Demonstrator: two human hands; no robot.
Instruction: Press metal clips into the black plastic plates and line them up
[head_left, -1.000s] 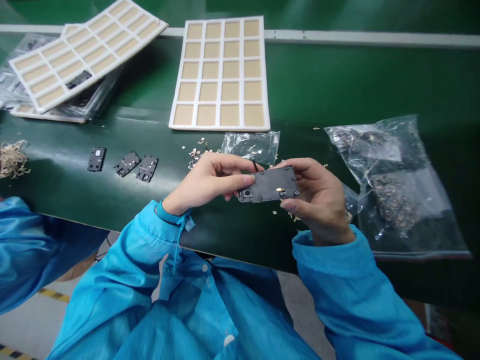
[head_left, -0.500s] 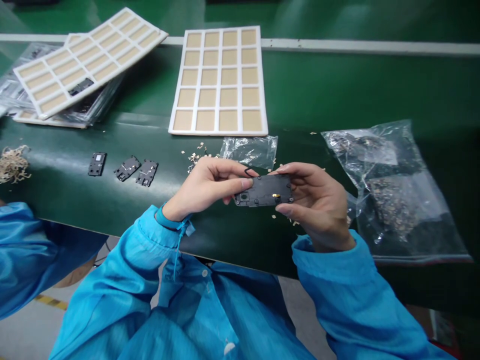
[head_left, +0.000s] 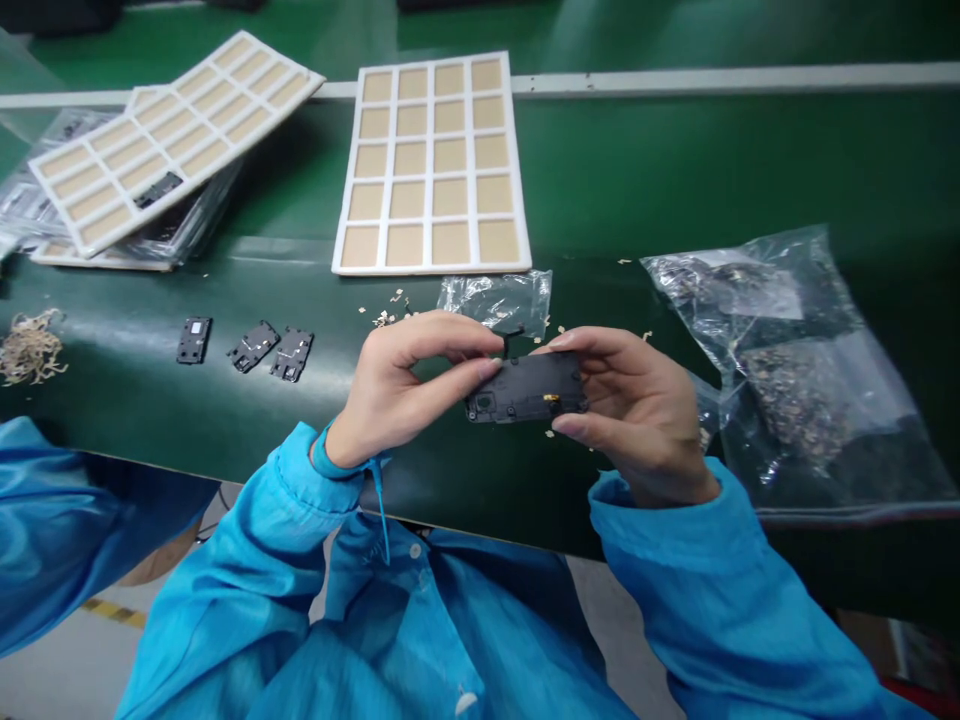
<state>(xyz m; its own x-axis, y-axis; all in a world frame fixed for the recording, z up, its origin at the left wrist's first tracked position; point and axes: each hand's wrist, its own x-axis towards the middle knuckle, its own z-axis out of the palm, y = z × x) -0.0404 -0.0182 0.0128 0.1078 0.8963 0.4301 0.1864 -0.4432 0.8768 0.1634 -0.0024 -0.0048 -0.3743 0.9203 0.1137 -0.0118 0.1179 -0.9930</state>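
Observation:
A flat black plastic part [head_left: 529, 388] with small screw holes and a gold spot is held over the near edge of the dark green belt [head_left: 637, 180]. My right hand [head_left: 634, 410] grips its right end, thumb below and fingers above. My left hand [head_left: 409, 385] pinches its left end, and its forefinger and thumb also touch a small black tab [head_left: 511, 334] sticking up at the part's far edge. Both sleeves are bright blue.
A white tray with tan cells [head_left: 433, 160] lies behind the hands; a second tray [head_left: 169, 135] leans on bagged parts at far left. Three small black parts [head_left: 247, 347] lie left. A small clear bag [head_left: 499, 300], large bags [head_left: 795, 370], shavings [head_left: 30, 345]. Another person's blue sleeve [head_left: 52, 520] at left.
The black part has tipped flatter, its face turning away from me, and my left forefinger has lifted to the tab at its far edge. My head shifted slightly.

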